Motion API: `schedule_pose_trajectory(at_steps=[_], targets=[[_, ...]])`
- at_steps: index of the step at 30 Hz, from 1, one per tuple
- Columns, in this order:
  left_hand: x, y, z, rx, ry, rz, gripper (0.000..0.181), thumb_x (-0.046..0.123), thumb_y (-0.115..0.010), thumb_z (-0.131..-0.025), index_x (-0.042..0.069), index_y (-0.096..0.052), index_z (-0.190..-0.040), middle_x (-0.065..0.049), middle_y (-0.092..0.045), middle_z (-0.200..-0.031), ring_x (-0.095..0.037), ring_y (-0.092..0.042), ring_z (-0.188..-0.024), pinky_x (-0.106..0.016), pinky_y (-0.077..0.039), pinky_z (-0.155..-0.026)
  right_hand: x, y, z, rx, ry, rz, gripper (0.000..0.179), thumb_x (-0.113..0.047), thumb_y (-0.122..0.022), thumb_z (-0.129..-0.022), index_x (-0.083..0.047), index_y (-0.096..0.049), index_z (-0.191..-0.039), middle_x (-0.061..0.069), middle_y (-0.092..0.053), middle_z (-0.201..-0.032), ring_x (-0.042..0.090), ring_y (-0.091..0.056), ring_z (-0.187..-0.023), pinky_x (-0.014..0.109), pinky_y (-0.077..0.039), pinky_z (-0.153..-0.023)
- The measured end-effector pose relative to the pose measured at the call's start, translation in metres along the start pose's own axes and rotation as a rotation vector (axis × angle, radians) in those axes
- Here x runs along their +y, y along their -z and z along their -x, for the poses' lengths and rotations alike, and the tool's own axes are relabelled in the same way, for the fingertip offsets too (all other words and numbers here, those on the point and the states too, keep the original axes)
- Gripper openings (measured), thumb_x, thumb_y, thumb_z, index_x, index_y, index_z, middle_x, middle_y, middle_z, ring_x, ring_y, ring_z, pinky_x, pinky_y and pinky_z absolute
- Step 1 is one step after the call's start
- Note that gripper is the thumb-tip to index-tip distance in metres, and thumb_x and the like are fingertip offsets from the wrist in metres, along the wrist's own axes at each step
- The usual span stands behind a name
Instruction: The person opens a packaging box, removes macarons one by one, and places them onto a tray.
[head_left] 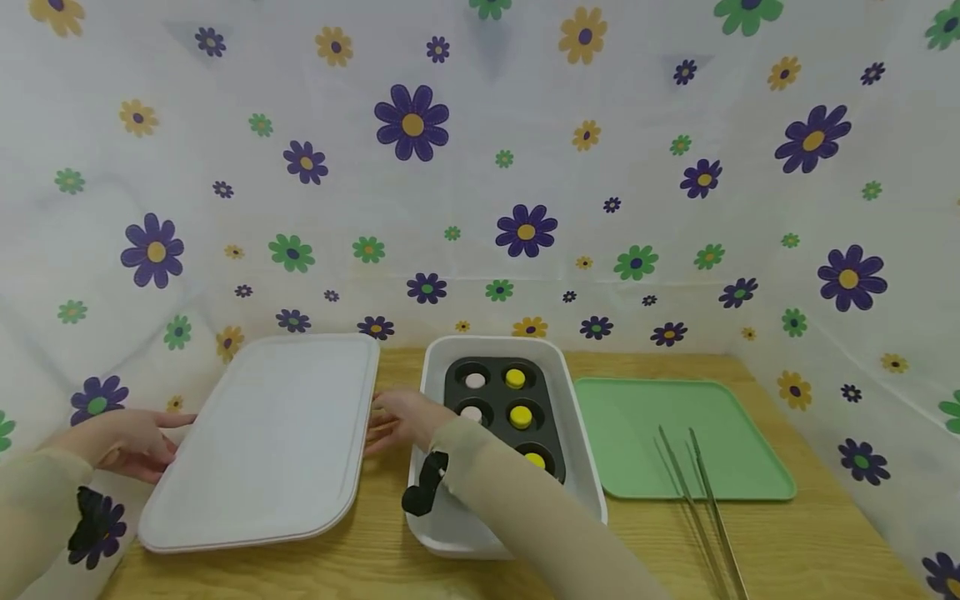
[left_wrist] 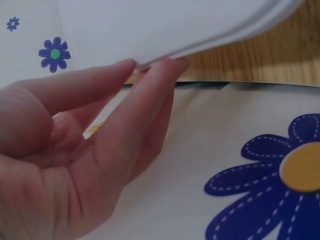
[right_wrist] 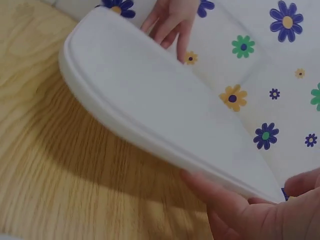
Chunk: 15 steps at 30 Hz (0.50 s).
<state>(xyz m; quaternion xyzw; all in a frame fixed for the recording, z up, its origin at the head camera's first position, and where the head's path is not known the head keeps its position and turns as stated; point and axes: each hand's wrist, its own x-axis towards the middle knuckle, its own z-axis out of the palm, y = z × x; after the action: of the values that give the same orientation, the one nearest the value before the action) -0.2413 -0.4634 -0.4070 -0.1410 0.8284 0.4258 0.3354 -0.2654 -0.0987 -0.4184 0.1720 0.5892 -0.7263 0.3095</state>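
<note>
A flat white rectangular lid with rounded corners and a raised rim (head_left: 262,442) is held on the left, its near end tilted up off the table. My left hand (head_left: 138,442) pinches its left edge between thumb and fingers; the left wrist view shows the fingertips (left_wrist: 172,65) at the rim. On the opposite side, my right hand (head_left: 401,417) grips the right edge. In the right wrist view its index finger (right_wrist: 215,192) lies along the underside of the lid (right_wrist: 145,95), with the thumb at the far side.
Right of the lid stands a white bin (head_left: 592,467) holding a dark muffin tin (head_left: 496,397) with yellow rounds (head_left: 521,417) and pale pink rounds (head_left: 475,381) in its cups. My right forearm crosses over it. Long metal tweezers (head_left: 711,497) lie on a green tray (head_left: 622,442). Flowered sheeting (head_left: 465,183) encloses the table.
</note>
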Motion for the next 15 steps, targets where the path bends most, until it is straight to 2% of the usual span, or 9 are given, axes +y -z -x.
schedule_pose_trajectory(at_steps=[3,6,10,12,15], targets=[[-0.002,-0.002,-0.006,0.000,0.019,-0.008,0.084,-0.003,-0.063,-0.091,-0.003,-0.005,-0.152,-0.026,-0.059,-0.106,-0.023,-0.066,-0.081,-0.034,-0.060,-0.081,0.003,0.002,-0.002,0.028,-0.043,-0.135,0.036,-0.011,-0.050,-0.100,-0.001,-0.051,-0.135,0.033,-0.052,-0.117,0.047,-0.053,-0.105,0.072,-0.041,-0.098],[-0.005,-0.006,-0.012,0.003,0.026,-0.028,0.079,-0.001,-0.061,-0.094,-0.004,-0.006,-0.151,-0.024,-0.060,-0.104,-0.022,-0.065,-0.082,-0.033,-0.061,-0.079,0.006,0.002,-0.004,0.021,-0.066,-0.200,0.040,-0.018,-0.047,-0.101,0.001,-0.050,-0.136,0.035,-0.047,-0.124,0.051,-0.047,-0.119,0.073,-0.037,-0.102],[-0.011,-0.012,-0.024,0.007,0.026,-0.033,0.076,0.003,-0.055,-0.097,-0.003,-0.003,-0.152,-0.027,-0.056,-0.104,-0.024,-0.062,-0.084,-0.033,-0.061,-0.076,0.012,-0.001,-0.008,0.005,-0.090,-0.240,0.047,-0.024,-0.044,-0.102,0.000,-0.044,-0.141,0.034,-0.044,-0.126,0.053,-0.042,-0.126,0.075,-0.029,-0.107],[-0.015,-0.013,-0.032,0.008,0.023,-0.019,0.077,0.008,-0.053,-0.097,-0.002,0.000,-0.152,-0.032,-0.052,-0.108,-0.027,-0.061,-0.087,-0.035,-0.062,-0.076,0.015,-0.001,-0.010,0.009,-0.102,-0.234,0.051,-0.029,-0.043,-0.102,0.001,-0.041,-0.144,0.035,-0.044,-0.127,0.054,-0.042,-0.127,0.076,-0.025,-0.108],[-0.015,-0.014,-0.033,0.036,0.025,0.018,0.078,0.020,-0.051,-0.099,-0.004,-0.001,-0.154,-0.040,-0.048,-0.113,-0.033,-0.062,-0.091,-0.039,-0.062,-0.079,0.015,0.000,-0.006,-0.001,-0.111,-0.232,0.061,-0.036,-0.042,-0.103,0.003,-0.034,-0.149,0.038,-0.042,-0.134,0.056,-0.039,-0.131,0.079,-0.018,-0.109]])
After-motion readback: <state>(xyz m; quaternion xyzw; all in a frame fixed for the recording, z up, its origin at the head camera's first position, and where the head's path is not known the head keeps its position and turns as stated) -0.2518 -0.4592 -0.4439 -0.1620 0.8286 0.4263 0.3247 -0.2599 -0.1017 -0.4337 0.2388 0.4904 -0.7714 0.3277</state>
